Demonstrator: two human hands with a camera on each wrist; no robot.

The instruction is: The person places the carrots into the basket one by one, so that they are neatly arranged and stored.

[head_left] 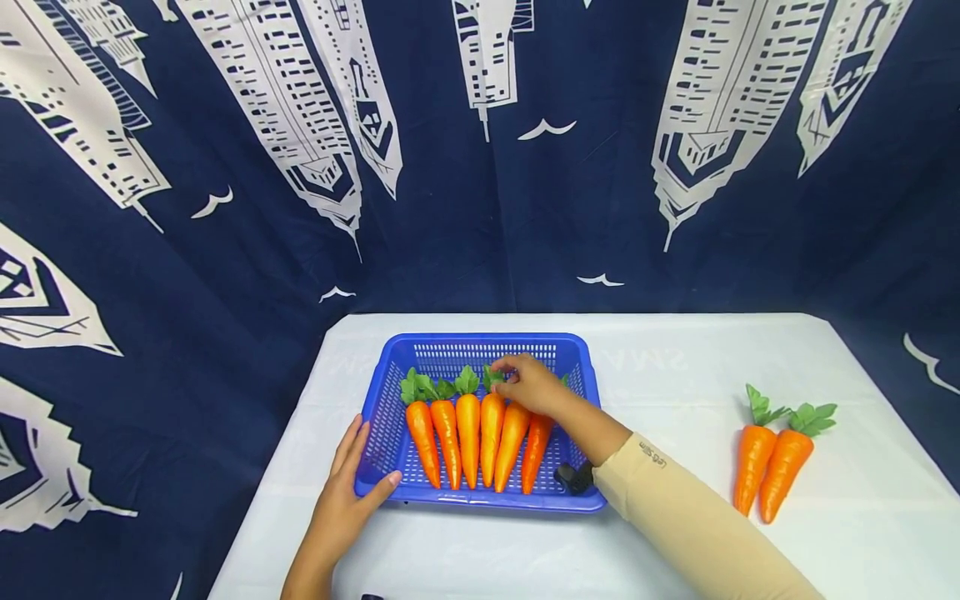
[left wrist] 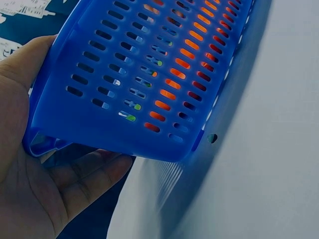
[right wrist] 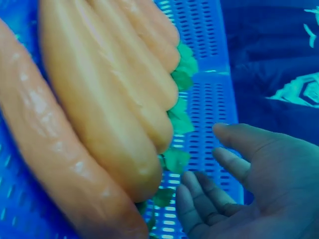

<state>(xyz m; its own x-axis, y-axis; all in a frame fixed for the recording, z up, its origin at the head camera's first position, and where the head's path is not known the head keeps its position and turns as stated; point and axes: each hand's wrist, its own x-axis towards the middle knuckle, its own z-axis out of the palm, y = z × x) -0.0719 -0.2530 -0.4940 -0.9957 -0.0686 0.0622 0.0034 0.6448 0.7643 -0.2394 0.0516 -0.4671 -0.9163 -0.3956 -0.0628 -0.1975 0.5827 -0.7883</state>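
"Where are the carrots (head_left: pixel 468 433)?"

"Six lie side by side in the basket (head_left: pixel 487 337), leaves (head_left: pixel 467 381) toward its far wall and tips toward the near one. The middle ones look yellower; the rightmost is a deeper, redder orange."

"Any outside it?"

"A pair (head_left: pixel 786 471) on the bench (head_left: pixel 667 400), well to the right, just beside each other, leaves pointing away."

"And the right hand (head_left: pixel 531 385)?"

"Inside the basket, over the leafy ends. From the wrist, its fingers (right wrist: pixel 232 164) look loosely bent and apart, nothing between them, just beside the leaves. I can't tell whether one brushes a leaf."

"The left?"

"The left hand (head_left: pixel 345 496) is at the basket's near left corner. The thumb lies by the near rim, well spread from the other fingers, which run nearly straight along the outside of the left wall. The left wrist view shows the rim between thumb and fingers, and orange through the slots."

"What else is about?"

"A beige sleeve (head_left: pixel 697 517) on the right arm, something black (head_left: pixel 576 478) by that wrist, and a dark blue cloth (head_left: pixel 450 225) printed with white buildings behind the bench."
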